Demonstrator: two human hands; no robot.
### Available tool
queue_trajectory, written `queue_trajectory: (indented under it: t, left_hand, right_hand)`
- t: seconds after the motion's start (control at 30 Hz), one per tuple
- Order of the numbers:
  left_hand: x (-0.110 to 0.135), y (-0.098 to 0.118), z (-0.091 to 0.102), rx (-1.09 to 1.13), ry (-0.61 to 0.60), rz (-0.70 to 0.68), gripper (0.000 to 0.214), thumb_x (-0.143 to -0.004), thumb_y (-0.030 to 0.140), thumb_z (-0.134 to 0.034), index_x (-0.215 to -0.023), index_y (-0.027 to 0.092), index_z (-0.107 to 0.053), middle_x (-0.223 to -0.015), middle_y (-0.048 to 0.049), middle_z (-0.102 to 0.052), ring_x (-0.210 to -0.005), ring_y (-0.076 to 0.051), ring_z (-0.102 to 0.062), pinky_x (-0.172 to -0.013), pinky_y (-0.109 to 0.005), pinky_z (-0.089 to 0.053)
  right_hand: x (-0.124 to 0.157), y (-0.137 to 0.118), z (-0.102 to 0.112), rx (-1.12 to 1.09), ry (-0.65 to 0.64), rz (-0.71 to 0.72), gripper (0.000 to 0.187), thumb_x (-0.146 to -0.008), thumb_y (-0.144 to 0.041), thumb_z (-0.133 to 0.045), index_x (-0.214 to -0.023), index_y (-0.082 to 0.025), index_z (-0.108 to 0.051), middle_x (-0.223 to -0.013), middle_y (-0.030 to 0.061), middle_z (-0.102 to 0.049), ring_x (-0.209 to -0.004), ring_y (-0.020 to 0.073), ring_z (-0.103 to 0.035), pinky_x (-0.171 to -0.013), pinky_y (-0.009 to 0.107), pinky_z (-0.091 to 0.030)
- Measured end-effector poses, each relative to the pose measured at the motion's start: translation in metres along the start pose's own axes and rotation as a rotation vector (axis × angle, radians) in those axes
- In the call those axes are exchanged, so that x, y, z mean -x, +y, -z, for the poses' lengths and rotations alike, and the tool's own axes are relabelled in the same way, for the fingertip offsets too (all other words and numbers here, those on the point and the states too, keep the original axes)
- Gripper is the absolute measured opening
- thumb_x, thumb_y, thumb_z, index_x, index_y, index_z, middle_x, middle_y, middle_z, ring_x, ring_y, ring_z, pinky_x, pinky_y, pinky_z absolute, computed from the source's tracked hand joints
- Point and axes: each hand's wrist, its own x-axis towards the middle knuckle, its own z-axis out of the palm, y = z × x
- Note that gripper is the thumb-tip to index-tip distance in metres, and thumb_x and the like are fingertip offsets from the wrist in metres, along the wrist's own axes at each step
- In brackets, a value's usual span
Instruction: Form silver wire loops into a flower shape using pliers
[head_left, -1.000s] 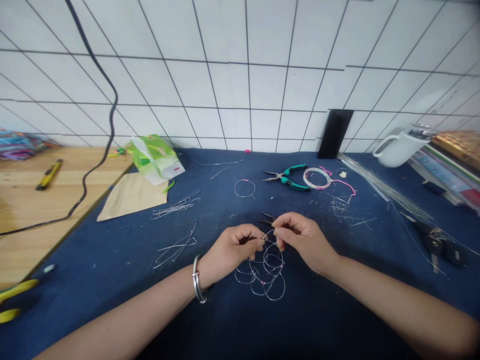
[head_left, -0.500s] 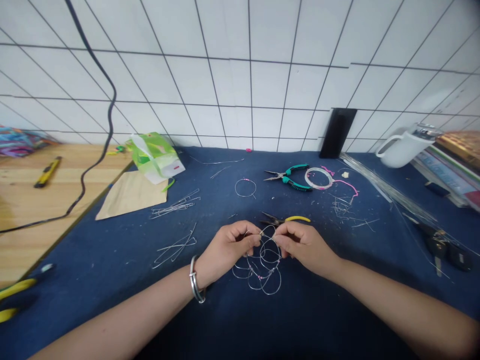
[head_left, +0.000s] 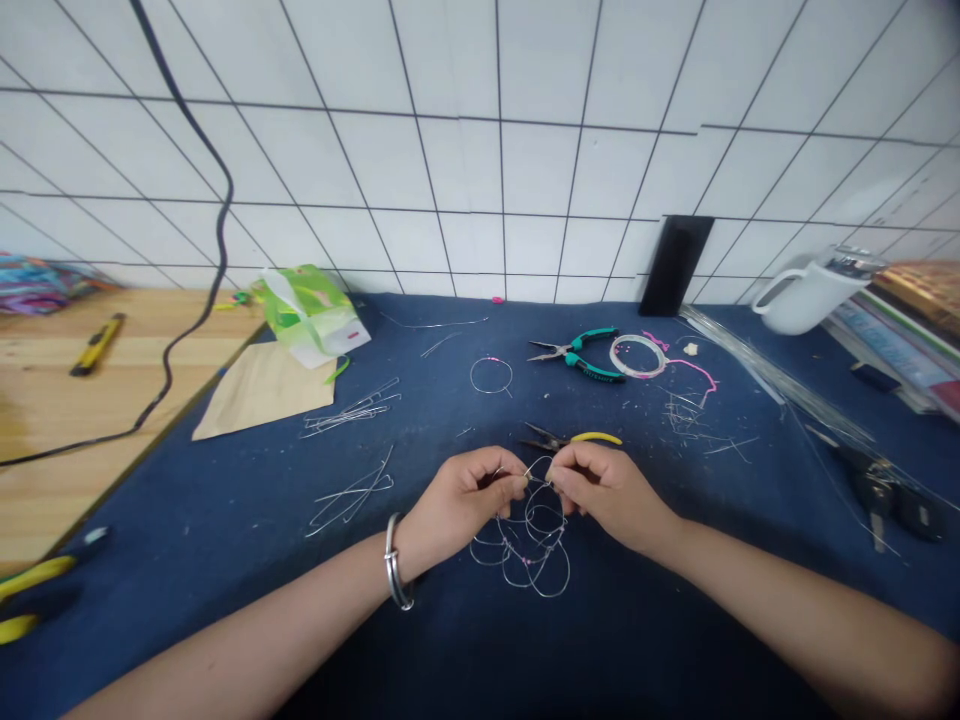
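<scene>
Both my hands meet over the blue cloth, pinching the top of a cluster of linked thin wire rings (head_left: 531,545) with small pink beads. My left hand (head_left: 461,500), with a silver bangle on the wrist, pinches one wire ring from the left. My right hand (head_left: 604,490) pinches the same spot from the right. The rings hang and lie below my fingers on the cloth. Yellow-handled pliers (head_left: 574,439) lie just behind my right hand.
Teal-handled pliers (head_left: 581,356), a single wire ring (head_left: 491,376), a coil of clear cord (head_left: 636,356) and straight wire pieces (head_left: 352,410) lie on the blue cloth (head_left: 300,560). A green packet (head_left: 311,310) and brown paper sit left; a white jug (head_left: 806,290) right.
My hands shifted slightly while still pinching the wire rings, which dropped a little lower on the cloth. The yellow-handled pliers came into view behind my right hand.
</scene>
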Motion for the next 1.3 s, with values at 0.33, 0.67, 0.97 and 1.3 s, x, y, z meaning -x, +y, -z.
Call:
queue_trajectory:
  t: [0.33,0.67,0.97,1.3]
  left_hand:
    - [-0.001,-0.001,0.000,0.010,-0.013,-0.008,0.009,-0.082,0.022,-0.051,-0.081,0.014,-0.055,-0.070,0.0012,-0.054,-0.055,-0.007,-0.050,-0.053,-0.019,-0.040]
    - [0.001,-0.001,0.001,0.012,0.027,-0.005,0.011,-0.083,0.025,-0.051,-0.083,0.015,-0.054,-0.070,0.0006,-0.054,-0.056,-0.007,-0.049,-0.053,-0.020,-0.040]
    - [0.002,-0.002,-0.001,-0.118,0.045,-0.058,0.010,-0.082,0.023,-0.050,-0.082,0.015,-0.056,-0.066,0.0014,-0.052,-0.056,-0.008,-0.047,-0.053,-0.021,-0.039]
    - [0.003,0.003,-0.003,0.118,-0.028,0.004,0.021,-0.085,0.031,-0.046,-0.086,0.014,-0.058,-0.071,-0.0019,-0.058,-0.057,-0.009,-0.051,-0.055,-0.022,-0.044]
  right_hand:
    - [-0.002,0.000,0.000,-0.010,-0.029,-0.020,0.011,-0.084,-0.023,-0.045,-0.075,-0.019,-0.051,-0.057,-0.0048,-0.052,-0.054,0.0079,-0.049,-0.054,0.021,-0.039]
    - [-0.001,-0.008,0.005,0.041,-0.045,-0.060,0.012,-0.081,-0.020,-0.046,-0.070,-0.018,-0.051,-0.054,-0.0063,-0.049,-0.050,0.0066,-0.048,-0.051,0.020,-0.037]
    - [-0.003,-0.009,0.006,0.111,-0.074,-0.006,0.009,-0.081,-0.024,-0.049,-0.075,-0.019,-0.052,-0.059,-0.0046,-0.050,-0.054,0.0080,-0.047,-0.050,0.020,-0.036]
    - [-0.004,-0.009,0.002,0.321,0.037,0.273,0.011,-0.079,-0.014,-0.050,-0.070,-0.018,-0.053,-0.063,-0.0053,-0.050,-0.059,0.0066,-0.044,-0.059,0.020,-0.035]
